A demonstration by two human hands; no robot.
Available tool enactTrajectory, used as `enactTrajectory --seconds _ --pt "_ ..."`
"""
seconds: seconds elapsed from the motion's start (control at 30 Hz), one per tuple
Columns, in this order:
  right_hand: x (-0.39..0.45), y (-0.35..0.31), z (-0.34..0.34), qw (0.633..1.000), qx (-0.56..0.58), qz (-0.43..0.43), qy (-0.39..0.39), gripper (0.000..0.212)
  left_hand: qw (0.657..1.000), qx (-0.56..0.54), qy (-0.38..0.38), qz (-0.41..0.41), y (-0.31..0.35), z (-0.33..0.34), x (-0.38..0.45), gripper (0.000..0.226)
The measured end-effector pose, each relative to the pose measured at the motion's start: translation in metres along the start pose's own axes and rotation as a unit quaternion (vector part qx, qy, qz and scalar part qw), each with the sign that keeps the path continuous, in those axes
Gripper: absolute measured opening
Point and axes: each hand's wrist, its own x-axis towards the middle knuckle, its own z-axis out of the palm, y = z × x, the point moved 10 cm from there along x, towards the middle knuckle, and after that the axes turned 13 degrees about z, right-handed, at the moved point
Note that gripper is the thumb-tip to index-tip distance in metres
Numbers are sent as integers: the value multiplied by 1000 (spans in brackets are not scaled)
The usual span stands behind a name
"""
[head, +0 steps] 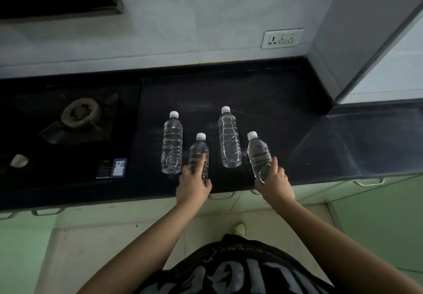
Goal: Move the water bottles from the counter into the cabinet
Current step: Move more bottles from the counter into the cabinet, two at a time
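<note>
Several clear water bottles with white caps stand on the black counter (263,101). My left hand (193,185) is wrapped around the lower part of a small bottle (198,151) near the front edge. My right hand (275,180) grips the base of another small bottle (258,153), which leans to the left. A taller bottle (172,143) stands to the left of my left hand. Another tall bottle (229,139) stands between my two hands, a little further back. Neither tall bottle is touched.
A gas hob (75,119) with one burner fills the counter's left part. Green cabinet fronts with metal handles (369,182) run under the counter edge. A wall socket (282,38) sits above. A grey pillar (357,41) stands at the right; the counter continues beyond it.
</note>
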Motion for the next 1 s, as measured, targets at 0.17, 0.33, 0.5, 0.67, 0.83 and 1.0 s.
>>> enactTrajectory --seconds 0.17,0.33,0.5,0.67,0.83,1.0 --pt "-26 33 2 1000 3 20 -8 86 994 -105 20 20 -12 -3 -44 82" --pt "-68 74 9 995 74 40 -52 75 978 -203 22 34 -32 0 -95 85" --pt "-125 112 27 967 230 30 -104 72 934 -354 48 20 -38 0 -154 80" --pt "-185 122 26 944 301 1 -138 42 872 -487 39 -13 -34 5 -209 83" --pt "-226 122 20 908 371 -48 -189 43 806 -592 20 12 -4 -1 -259 60" --pt "-259 123 21 855 439 -78 -264 40 760 -650 6 -16 19 4 -303 57"
